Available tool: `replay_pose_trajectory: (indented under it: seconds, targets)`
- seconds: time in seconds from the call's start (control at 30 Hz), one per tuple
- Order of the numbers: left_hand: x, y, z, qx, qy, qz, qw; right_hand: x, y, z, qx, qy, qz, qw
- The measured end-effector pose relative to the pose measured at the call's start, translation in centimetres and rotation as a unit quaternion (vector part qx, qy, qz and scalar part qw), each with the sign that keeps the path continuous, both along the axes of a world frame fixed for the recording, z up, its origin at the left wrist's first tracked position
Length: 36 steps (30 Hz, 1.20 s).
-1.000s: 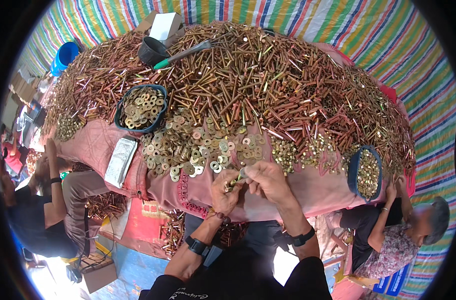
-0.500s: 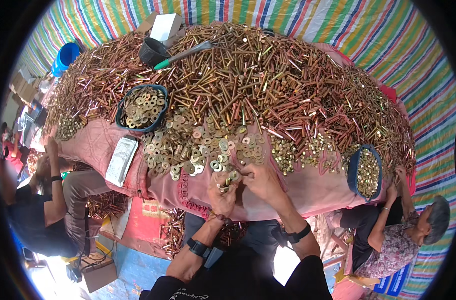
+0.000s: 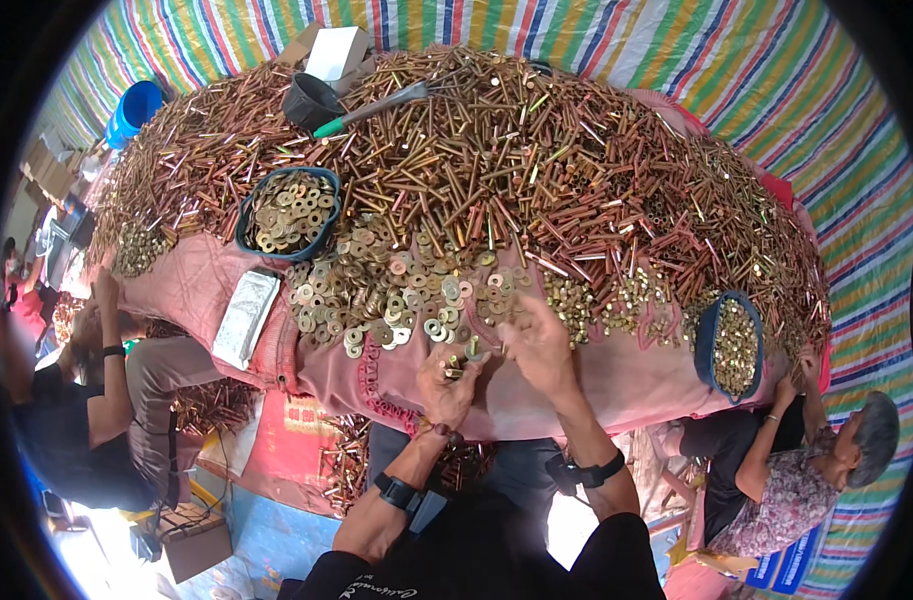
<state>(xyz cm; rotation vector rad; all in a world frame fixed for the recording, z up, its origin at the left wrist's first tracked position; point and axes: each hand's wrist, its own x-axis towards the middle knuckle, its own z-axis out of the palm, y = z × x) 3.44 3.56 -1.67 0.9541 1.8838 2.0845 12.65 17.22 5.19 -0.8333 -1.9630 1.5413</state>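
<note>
My left hand is closed around a few metal bolts at the front edge of the cloth-covered heap; one seems to have a washer at its upper end. To its right, my right hand is raised over the pink cloth, its fingers blurred, so whether they hold anything is unclear. Loose flat washers lie spread just beyond my left hand. Small brass-coloured nuts are scattered past my right hand. Behind both, a large pile of copper-coloured bolts covers the surface.
A blue basket of washers stands at left, another with nuts at right. Near the left basket lies a silvery block. A black bucket and green-handled hand rake rest on the pile. Co-workers sit at left and right.
My right hand has drawn away from my left hand, moving right and a little farther off. My left hand stays nearly in place, still gripping the bolts.
</note>
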Motion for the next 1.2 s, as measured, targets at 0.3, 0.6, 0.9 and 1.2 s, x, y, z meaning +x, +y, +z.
replay_pose_trajectory:
  seconds: [0.3, 0.6, 0.9, 1.2]
  targets:
    - [-0.2, -0.1, -1.0, 0.029, 0.026, -0.021, 0.999, -0.7, -2.3, 3.7, 0.085, 0.116, 0.013, 0.990]
    - [0.4, -0.2, 0.0, 0.007, 0.030, -0.008, 1.000, -0.2, -2.5, 4.5, 0.376, 0.065, 0.093, 0.920]
    - [0.0, -0.2, -0.4, 0.036, 0.072, -0.025, 0.996, 0.4, -2.3, 2.2, 0.282, 0.030, 0.085, 0.955]
    - [0.6, -0.1, -0.4, 0.021, -0.020, -0.017, 0.999, -0.7, 1.2, -2.4, 0.320, -0.129, 0.032, 0.938]
